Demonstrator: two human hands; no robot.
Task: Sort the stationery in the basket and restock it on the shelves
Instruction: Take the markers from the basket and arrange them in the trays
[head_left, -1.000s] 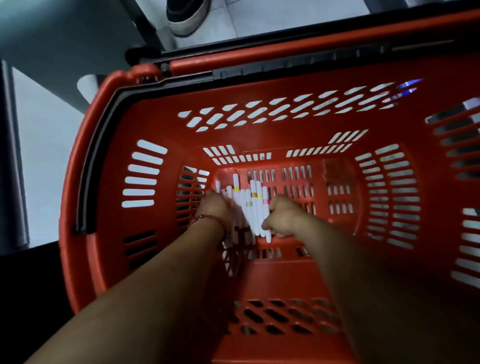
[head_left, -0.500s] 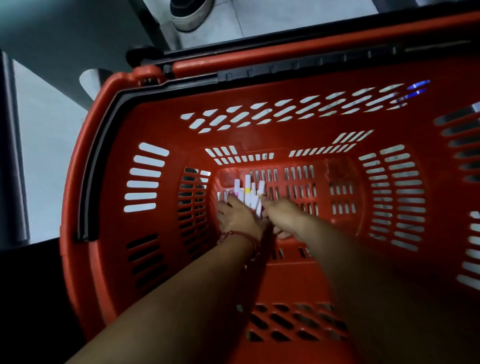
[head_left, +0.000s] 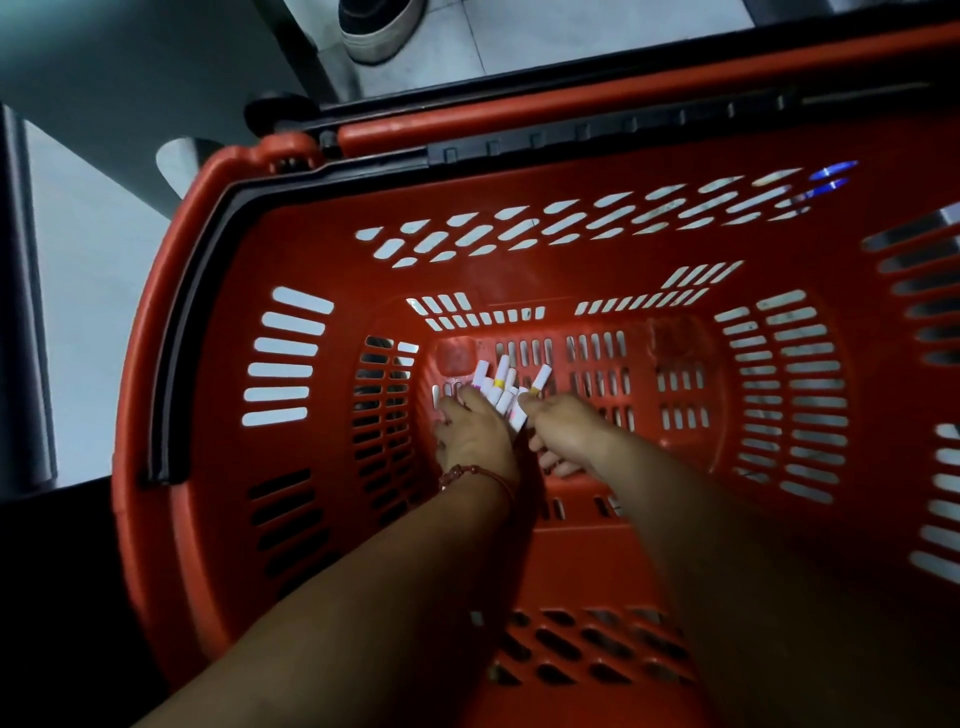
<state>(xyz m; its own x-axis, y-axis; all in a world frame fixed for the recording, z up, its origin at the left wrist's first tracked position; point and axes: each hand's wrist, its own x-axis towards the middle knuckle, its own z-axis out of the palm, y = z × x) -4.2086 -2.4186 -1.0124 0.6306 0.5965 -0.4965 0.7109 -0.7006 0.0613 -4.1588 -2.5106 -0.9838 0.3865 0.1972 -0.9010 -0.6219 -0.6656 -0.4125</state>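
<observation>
A deep red plastic basket (head_left: 322, 244) with slotted walls fills the view. Both my arms reach down to its floor. A bunch of several white markers (head_left: 501, 389) with coloured bands stands between my hands, tips fanned upward. My left hand (head_left: 475, 434), a red bead bracelet on its wrist, closes around the bunch from the left. My right hand (head_left: 563, 434) presses against the same bunch from the right, thumb and fingers on one marker. The markers' lower ends are hidden by my hands.
A black handle bar (head_left: 597, 137) runs along the basket's far rim. Beyond it lies pale tiled floor with a person's shoe (head_left: 376, 26). A dark shelf edge (head_left: 21, 291) stands at the left. The basket floor to the right of my hands holds nothing.
The markers lay spread flat between my hands a second ago; my hands have drawn together and gathered them into one upright bunch.
</observation>
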